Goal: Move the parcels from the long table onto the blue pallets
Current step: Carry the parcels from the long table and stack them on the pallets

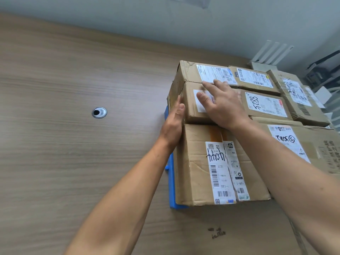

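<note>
Closest of all, two bare forearms stretched out from the bottom edge, with a flat brown sheet of cardboard (239, 227) low between them. Between the wrists, a big brown box (195, 162) with long white stickers and black scribble on top.

Just past that box, the parcel (189, 115), a smaller brown box. Flat against its left side, the left hand (173, 124), fingers straight and close together, thumb up by the top edge. Flat on its top, the right hand (220, 105), fingers straight and a little spread, tips over a white sticker. No curling round anything: both hands loose and flat, just pressing.

Under the left wrist, a strip of the blue pallet (171, 181) poking out from below the boxes. Parcel packed in tight with the other boxes above that pallet; cannot tell what lies right under it.

Past the right fingertips, another brown box (187, 72), touching the parcel. Just right of the right hand, a white sticker with 5188 (265, 105) in black pen; hard to tell if on the same parcel. Right of the right forearm, one more box (312, 144) with a sticker.

Well to the left of the left hand, a wide wooden surface (73, 153) with a round metal hole (99, 112) in it.
</note>
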